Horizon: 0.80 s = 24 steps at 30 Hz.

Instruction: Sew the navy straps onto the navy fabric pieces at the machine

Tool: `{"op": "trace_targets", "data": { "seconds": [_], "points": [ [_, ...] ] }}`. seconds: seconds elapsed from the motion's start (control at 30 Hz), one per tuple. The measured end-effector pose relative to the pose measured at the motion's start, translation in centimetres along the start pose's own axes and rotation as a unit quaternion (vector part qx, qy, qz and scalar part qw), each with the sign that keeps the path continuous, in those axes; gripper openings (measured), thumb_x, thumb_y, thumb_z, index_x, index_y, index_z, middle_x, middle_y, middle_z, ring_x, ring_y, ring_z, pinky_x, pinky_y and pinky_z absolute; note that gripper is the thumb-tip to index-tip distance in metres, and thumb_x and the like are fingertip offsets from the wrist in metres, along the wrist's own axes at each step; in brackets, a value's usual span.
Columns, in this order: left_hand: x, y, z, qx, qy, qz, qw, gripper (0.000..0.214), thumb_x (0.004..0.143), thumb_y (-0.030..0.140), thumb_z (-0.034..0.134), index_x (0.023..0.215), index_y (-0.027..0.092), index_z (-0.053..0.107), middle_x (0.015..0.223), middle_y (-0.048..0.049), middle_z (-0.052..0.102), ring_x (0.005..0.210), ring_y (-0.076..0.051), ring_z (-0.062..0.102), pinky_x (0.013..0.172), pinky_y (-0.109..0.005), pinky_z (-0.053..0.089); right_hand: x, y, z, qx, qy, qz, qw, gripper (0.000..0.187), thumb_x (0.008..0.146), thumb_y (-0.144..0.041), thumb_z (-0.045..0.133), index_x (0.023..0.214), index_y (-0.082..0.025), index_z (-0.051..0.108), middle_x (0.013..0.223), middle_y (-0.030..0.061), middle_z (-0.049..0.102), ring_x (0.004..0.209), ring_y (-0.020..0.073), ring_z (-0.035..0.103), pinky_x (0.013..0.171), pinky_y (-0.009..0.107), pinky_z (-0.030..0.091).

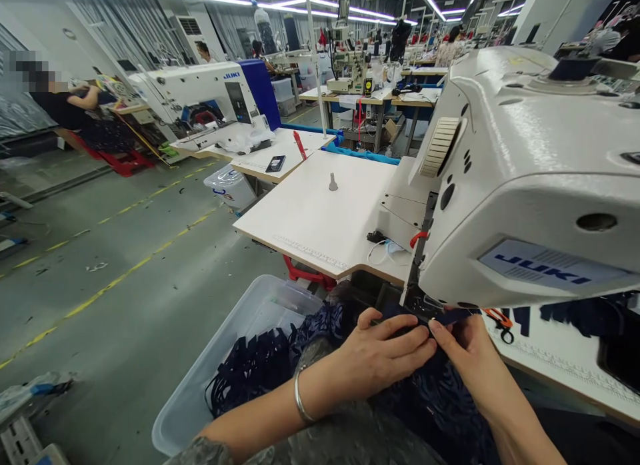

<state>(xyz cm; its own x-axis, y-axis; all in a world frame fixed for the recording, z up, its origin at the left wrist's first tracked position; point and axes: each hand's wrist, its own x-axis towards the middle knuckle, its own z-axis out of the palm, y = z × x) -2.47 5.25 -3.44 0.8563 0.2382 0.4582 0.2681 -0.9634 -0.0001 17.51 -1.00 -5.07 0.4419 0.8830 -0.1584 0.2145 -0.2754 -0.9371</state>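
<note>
Dark navy ruffled fabric (440,398) hangs over my lap, its edge up at the work point of a white JUKI sewing machine (540,205). My left hand (380,355), with a silver bangle at the wrist, lies across the cloth, fingers reaching right and gripping its edge; its thumb is hidden. Close against those fingertips, my right hand (473,352) pinches the fabric between thumb and fingers just below the machine head. The needle area is too dark to make out. More navy fabric (255,372) fills a clear plastic bin (185,372) at my left.
Orange-handled snips (500,324) lie on the white table right of my hands. A white tabletop (320,218) extends ahead, bearing a grey peg (333,182). Beyond stand a phone (275,163), a second JUKI machine (200,95) and a seated person (63,98) at far left.
</note>
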Motion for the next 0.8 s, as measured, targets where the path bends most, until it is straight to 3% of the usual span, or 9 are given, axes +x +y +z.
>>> {"op": "trace_targets", "data": {
  "seconds": [0.23,0.47,0.67,0.8],
  "points": [
    [1.1,0.3,0.2,0.066,0.001,-0.012,0.998,0.031,0.099,0.026,0.047,0.130,0.028,0.054,0.137,0.0007,0.052,0.133,-0.019,0.038,0.096,-0.034,0.029,0.9,0.0,-0.7,0.013,0.013,-0.037,0.999,0.037,0.086,-0.056,0.056,0.100,-0.023,0.054,0.088,0.0013,0.060,0.083,0.0189,0.056,0.077,0.030,0.046],
    [2.0,0.5,0.4,0.074,0.018,-0.045,0.996,0.030,0.102,0.035,0.041,0.126,0.024,0.057,0.134,-0.0004,0.054,0.129,-0.019,0.041,0.096,-0.035,0.027,3.4,-1.4,-1.1,-0.105,0.044,-0.100,0.988,0.033,0.079,-0.046,0.055,0.091,-0.017,0.065,0.091,0.0103,0.069,0.089,0.0285,0.062,0.084,0.040,0.046],
    [2.7,0.4,0.5,0.078,0.001,-0.078,0.994,0.036,0.102,0.040,0.038,0.128,0.021,0.055,0.129,-0.0038,0.056,0.130,-0.021,0.039,0.094,-0.035,0.027,5.1,-1.3,-0.8,-0.136,0.065,-0.198,0.969,0.027,0.077,-0.040,0.054,0.085,-0.020,0.070,0.090,0.0098,0.073,0.100,0.0311,0.063,0.099,0.045,0.040],
    [2.9,0.5,0.9,0.061,0.004,-0.089,0.994,0.037,0.102,0.038,0.036,0.128,0.020,0.054,0.126,-0.0032,0.058,0.128,-0.021,0.041,0.093,-0.037,0.027,5.5,-1.0,-0.7,-0.158,0.093,-0.231,0.956,0.027,0.077,-0.039,0.053,0.089,-0.022,0.071,0.089,0.0088,0.074,0.099,0.0311,0.065,0.096,0.044,0.043]
  ]
}}
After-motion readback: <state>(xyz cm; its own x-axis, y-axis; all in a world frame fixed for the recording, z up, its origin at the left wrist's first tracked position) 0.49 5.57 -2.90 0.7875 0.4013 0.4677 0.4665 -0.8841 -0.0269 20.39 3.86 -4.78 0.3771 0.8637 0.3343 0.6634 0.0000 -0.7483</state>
